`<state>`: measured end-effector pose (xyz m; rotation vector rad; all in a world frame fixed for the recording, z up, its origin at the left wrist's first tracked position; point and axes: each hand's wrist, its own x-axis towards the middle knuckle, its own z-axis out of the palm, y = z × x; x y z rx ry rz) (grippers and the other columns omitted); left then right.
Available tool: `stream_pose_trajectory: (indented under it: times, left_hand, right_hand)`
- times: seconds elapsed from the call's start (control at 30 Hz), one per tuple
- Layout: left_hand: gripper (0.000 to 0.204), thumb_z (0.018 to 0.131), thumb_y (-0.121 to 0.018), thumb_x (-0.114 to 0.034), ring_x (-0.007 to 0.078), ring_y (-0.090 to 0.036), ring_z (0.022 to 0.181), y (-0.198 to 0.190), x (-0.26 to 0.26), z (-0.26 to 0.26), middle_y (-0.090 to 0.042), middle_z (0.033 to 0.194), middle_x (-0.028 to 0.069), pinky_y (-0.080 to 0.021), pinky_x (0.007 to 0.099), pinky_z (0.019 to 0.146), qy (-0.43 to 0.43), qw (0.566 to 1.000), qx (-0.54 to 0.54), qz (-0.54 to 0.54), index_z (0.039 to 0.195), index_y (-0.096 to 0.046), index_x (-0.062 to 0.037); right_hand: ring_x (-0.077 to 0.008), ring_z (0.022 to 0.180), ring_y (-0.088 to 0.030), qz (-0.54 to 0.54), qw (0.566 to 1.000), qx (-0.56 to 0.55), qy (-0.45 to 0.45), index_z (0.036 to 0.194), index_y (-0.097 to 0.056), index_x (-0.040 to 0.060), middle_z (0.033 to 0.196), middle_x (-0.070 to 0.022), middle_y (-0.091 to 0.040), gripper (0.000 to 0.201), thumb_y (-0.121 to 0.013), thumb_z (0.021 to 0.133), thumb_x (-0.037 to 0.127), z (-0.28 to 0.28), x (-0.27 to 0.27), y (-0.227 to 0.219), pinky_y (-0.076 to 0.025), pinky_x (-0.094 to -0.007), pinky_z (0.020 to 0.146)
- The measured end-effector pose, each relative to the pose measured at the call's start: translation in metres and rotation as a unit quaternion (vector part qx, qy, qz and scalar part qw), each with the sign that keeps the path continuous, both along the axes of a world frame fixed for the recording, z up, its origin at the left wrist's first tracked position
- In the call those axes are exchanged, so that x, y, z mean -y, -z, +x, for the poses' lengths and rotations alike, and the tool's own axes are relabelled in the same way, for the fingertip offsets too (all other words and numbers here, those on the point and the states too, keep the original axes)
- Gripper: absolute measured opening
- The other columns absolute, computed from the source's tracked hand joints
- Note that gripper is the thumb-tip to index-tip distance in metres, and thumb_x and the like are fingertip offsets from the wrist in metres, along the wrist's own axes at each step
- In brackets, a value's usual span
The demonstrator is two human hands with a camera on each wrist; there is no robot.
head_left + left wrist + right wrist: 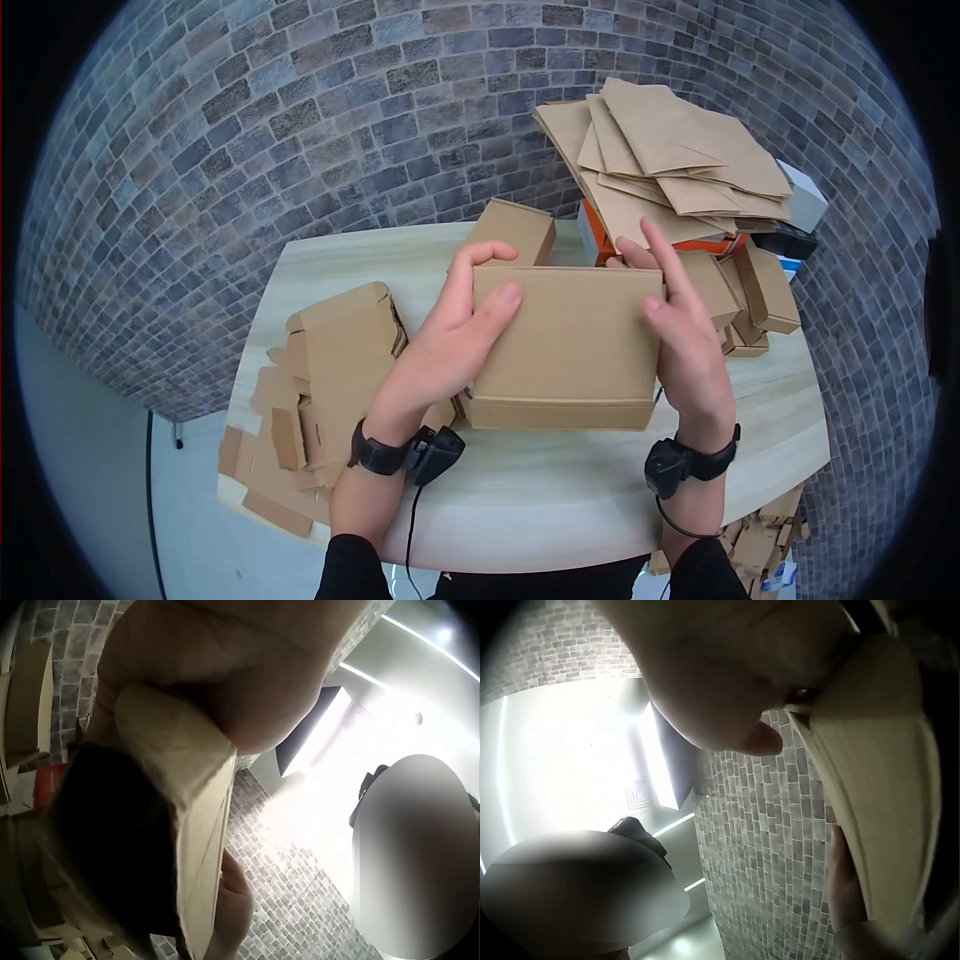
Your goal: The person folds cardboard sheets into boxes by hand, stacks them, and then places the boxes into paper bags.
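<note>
A small brown cardboard box [565, 345] is held up above the table between both hands. My left hand [440, 350] grips its left side, the thumb lying on the top face and the index finger bent over the far corner. At the right edge, my right hand [690, 345] holds the box with the thumb against the side; its index finger points up and away, and other fingertips show behind the far corner. In the left wrist view, a side flap [176, 742] stands out beside a dark opening. Another flap [874, 750] shows close to the right palm.
Flattened cardboard pieces [350, 345] lie on the table's left. Behind the held box sits another carton [520, 225]. Brown paper bags [680, 150] are stacked at the back right on an orange box [592, 232], near more small boxes [765, 290]. Cardboard scraps [755, 545] lie below the right edge.
</note>
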<state>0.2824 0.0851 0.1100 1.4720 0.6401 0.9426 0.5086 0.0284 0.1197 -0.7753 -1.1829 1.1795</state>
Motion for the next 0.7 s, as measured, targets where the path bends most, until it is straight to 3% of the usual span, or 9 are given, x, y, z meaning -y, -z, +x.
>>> stream_pose_trajectory:
  times: [0.07, 0.13, 0.3, 0.37, 0.4, 0.47, 0.5, 0.6, 0.7]
  left_hand:
    - [0.041, 0.105, -0.046, -0.025, 0.0146, -0.052, 0.115, 0.000, 0.003, 0.000, -0.053, 0.124, 0.0128, -0.043, 0.0312, 0.098, -0.014, 0.999, -0.012, 0.033, 0.139, -0.031, -0.0104]
    - [0.040, 0.104, -0.045, -0.023, 0.0153, -0.050, 0.118, 0.000, 0.006, 0.001, -0.052, 0.126, 0.0123, -0.041, 0.0316, 0.100, -0.056, 0.991, 0.001, 0.122, 0.140, -0.031, -0.0102]
    - [0.033, 0.103, -0.044, -0.019, 0.0120, -0.050, 0.114, -0.007, 0.001, -0.010, -0.053, 0.122, 0.0070, -0.041, 0.0281, 0.099, -0.040, 0.992, 0.026, 0.120, 0.134, -0.041, -0.0068]
    - [0.031, 0.103, -0.043, -0.017, 0.0104, -0.051, 0.111, -0.008, -0.002, -0.014, -0.054, 0.120, 0.0051, -0.042, 0.0267, 0.097, -0.024, 0.993, 0.034, 0.109, 0.132, -0.045, -0.0055]
    - [0.030, 0.103, -0.044, -0.019, 0.0102, -0.054, 0.107, -0.006, -0.005, -0.015, -0.056, 0.117, 0.0051, -0.044, 0.0268, 0.093, -0.021, 0.995, 0.060, 0.077, 0.130, -0.047, -0.0062]
    - [0.029, 0.103, -0.045, -0.020, 0.0100, -0.057, 0.103, -0.005, -0.011, -0.017, -0.058, 0.115, 0.0052, -0.047, 0.0269, 0.090, -0.016, 0.995, 0.088, 0.044, 0.128, -0.049, -0.0070]
    - [0.027, 0.102, -0.044, -0.020, 0.0098, -0.058, 0.100, -0.004, -0.016, -0.019, -0.060, 0.111, 0.0051, -0.048, 0.0264, 0.087, -0.011, 0.994, 0.105, 0.028, 0.125, -0.050, -0.0054]
    - [0.024, 0.102, -0.043, -0.018, 0.0085, -0.059, 0.095, -0.003, -0.022, -0.025, -0.062, 0.105, 0.0040, -0.048, 0.0250, 0.083, 0.003, 0.991, 0.131, -0.009, 0.120, -0.053, -0.0038]
    - [0.023, 0.102, -0.043, -0.016, 0.0086, -0.060, 0.092, -0.001, -0.024, -0.028, -0.063, 0.102, 0.0045, -0.049, 0.0245, 0.081, 0.008, 0.990, 0.135, -0.040, 0.116, -0.054, -0.0024]
  right_hand:
    - [-0.0279, 0.139, -0.036, 0.049, 0.989, 0.129, 0.050, 0.157, -0.011, 0.0030, 0.155, -0.0228, -0.027, 0.069, -0.045, 0.098, 0.013, -0.007, 0.002, 0.000, -0.028, -0.0380, 0.114]
    - [-0.0290, 0.139, -0.036, 0.055, 0.987, 0.142, 0.054, 0.157, -0.009, 0.0033, 0.155, -0.0229, -0.026, 0.069, -0.044, 0.099, 0.011, -0.008, 0.003, 0.001, -0.029, -0.0385, 0.113]
    - [-0.0307, 0.141, -0.035, 0.078, 0.989, 0.119, 0.037, 0.157, -0.008, 0.0018, 0.157, -0.0229, -0.023, 0.069, -0.044, 0.099, 0.010, -0.013, 0.008, -0.007, -0.028, -0.0387, 0.115]
    - [-0.0302, 0.141, -0.037, 0.151, 0.981, 0.115, 0.032, 0.157, -0.013, 0.0023, 0.159, -0.0187, -0.023, 0.073, -0.050, 0.099, 0.027, -0.015, 0.008, -0.006, -0.030, -0.0389, 0.115]
    - [-0.0302, 0.141, -0.037, 0.152, 0.981, 0.115, 0.032, 0.157, -0.013, 0.0023, 0.159, -0.0187, -0.023, 0.073, -0.050, 0.099, 0.027, -0.015, 0.007, -0.004, -0.030, -0.0389, 0.115]
    - [-0.0363, 0.144, -0.030, 0.207, 0.975, 0.082, -0.007, 0.156, -0.015, 0.0006, 0.160, -0.0213, -0.019, 0.093, -0.057, 0.092, 0.053, -0.014, 0.004, 0.000, -0.027, -0.0450, 0.116]
    - [-0.0363, 0.144, -0.030, 0.208, 0.974, 0.084, -0.007, 0.156, -0.015, 0.0006, 0.160, -0.0213, -0.019, 0.093, -0.057, 0.092, 0.053, -0.011, 0.001, 0.003, -0.027, -0.0450, 0.116]
    - [-0.0440, 0.145, -0.024, 0.257, 0.958, 0.121, -0.041, 0.156, -0.017, 0.0027, 0.160, -0.0263, -0.014, 0.124, -0.067, 0.070, 0.079, -0.003, -0.004, 0.007, -0.024, -0.0535, 0.116]
    - [-0.0426, 0.147, -0.014, 0.361, 0.896, 0.254, -0.058, 0.154, -0.021, 0.0023, 0.158, -0.0300, -0.008, 0.145, -0.077, 0.048, 0.083, -0.003, -0.005, 0.004, -0.019, -0.0569, 0.115]
